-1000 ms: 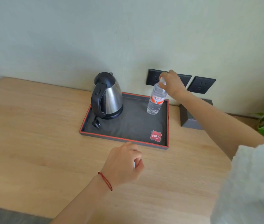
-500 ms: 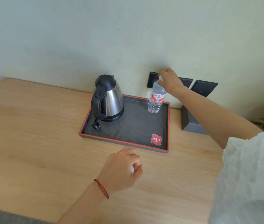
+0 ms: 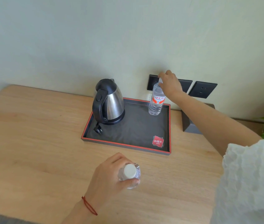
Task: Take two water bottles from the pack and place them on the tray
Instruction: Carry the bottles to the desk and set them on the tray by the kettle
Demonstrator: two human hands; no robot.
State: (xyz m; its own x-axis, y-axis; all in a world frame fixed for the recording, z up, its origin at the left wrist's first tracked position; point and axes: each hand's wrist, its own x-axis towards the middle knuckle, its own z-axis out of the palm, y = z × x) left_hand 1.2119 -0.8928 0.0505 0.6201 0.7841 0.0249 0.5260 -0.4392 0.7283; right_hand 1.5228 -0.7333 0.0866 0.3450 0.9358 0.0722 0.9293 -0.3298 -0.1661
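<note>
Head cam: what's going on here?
A person is stocking a tray with water bottles. The right hand grips the neck of one bottle standing upright in the tray's far right corner, across from the kettle. The left hand holds a second bottle upright over the desk, short of the tray. So one bottle is placed and one is not yet in.

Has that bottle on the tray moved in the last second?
No. The bottle stands in the same far right corner of the tray, equally far from the kettle, with the right hand at its cap.
</note>
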